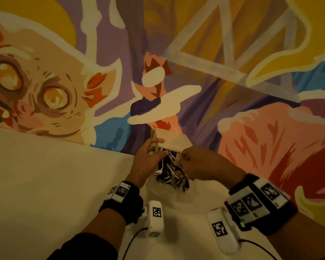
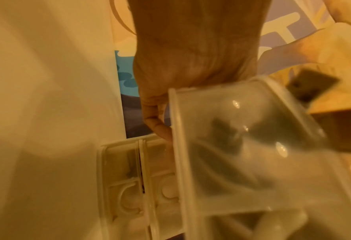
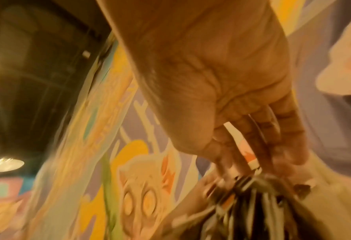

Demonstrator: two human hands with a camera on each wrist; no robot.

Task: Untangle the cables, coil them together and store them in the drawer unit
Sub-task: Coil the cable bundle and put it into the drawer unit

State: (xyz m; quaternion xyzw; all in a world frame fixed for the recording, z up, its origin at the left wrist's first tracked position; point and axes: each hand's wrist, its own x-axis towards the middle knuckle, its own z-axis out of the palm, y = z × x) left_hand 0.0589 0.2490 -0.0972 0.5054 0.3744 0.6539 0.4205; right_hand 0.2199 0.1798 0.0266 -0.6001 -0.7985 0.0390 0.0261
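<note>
A small white drawer unit (image 1: 174, 141) stands on the table against the painted wall. Its translucent drawer (image 1: 162, 188) is pulled out toward me. A bundle of black and white cables (image 1: 172, 173) sits in the drawer. My left hand (image 1: 158, 147) holds the unit's left front corner, with its index finger along the top edge. My right hand (image 1: 184, 159) grips the top of the bundle. The left wrist view shows the left hand (image 2: 158, 128) behind the drawer wall (image 2: 252, 146), dark cables (image 2: 224, 129) inside, and lower drawers (image 2: 129, 178). The blurred right wrist view shows the right hand (image 3: 252, 162) on the cables (image 3: 252, 207).
The white table (image 1: 54, 175) stretches left of the unit and toward me. A colourful mural wall (image 1: 195, 72) rises directly behind the unit. Thin black leads (image 1: 131, 241) run from the wrist cameras across the near table.
</note>
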